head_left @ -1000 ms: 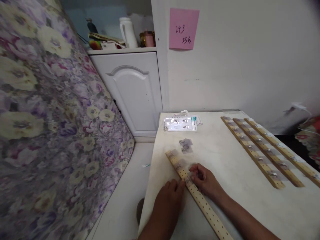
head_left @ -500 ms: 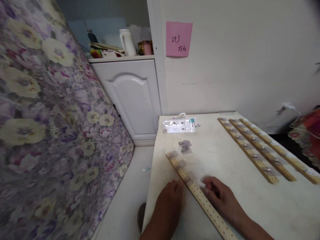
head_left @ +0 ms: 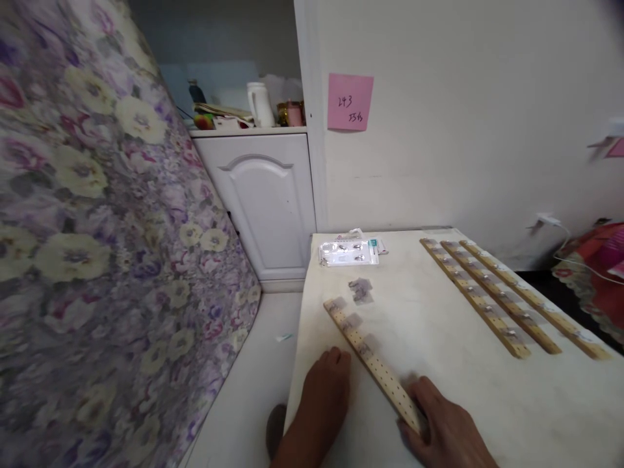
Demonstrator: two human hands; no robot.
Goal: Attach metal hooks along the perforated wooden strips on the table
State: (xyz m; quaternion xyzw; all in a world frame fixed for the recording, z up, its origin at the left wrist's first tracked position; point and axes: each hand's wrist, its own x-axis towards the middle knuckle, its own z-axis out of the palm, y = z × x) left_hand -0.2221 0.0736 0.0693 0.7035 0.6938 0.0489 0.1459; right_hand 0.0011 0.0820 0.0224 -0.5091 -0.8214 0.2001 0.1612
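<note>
A perforated wooden strip (head_left: 375,365) lies slanted on the white table (head_left: 439,312), with small clear bags clipped along its far end. My left hand (head_left: 325,396) rests on the table just left of the strip, fingers together and flat. My right hand (head_left: 441,426) lies over the strip's near end, fingers curled on it. A small loose clear bag (head_left: 361,289) sits beyond the strip's far end.
Three more wooden strips (head_left: 492,292) with bags lie side by side at the right. A clear blister pack (head_left: 348,252) sits at the table's far left. A floral mattress (head_left: 97,247) leans at the left, a white cabinet (head_left: 263,195) behind. A pink note (head_left: 350,102) hangs on the wall.
My right hand has slid down the strip from near its middle to its near end. My left hand has stayed put. The view has tilted a little upward.
</note>
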